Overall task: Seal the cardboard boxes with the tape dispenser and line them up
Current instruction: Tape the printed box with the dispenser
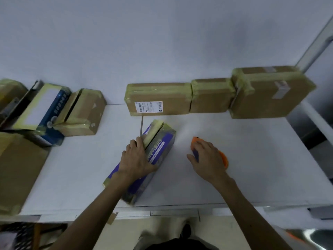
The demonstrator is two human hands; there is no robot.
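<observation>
Row of three taped brown boxes [158, 100] sat against the wall [162, 42], touching side to side. At left, bunched together: an open-flapped brown box [82, 112], a blue-and-white box [45, 112] and a big brown box [16, 168] at the table edge. Purple box [158, 145] lay diagonally mid-table, top flaps ajar, with the left hand [137, 159] pressed flat on it. Right hand [207, 159], apart from the left, curled over the orange tape dispenser [223, 156] just right of that box. White table [252, 168], pale wall, metal frame [315, 42] far right.
</observation>
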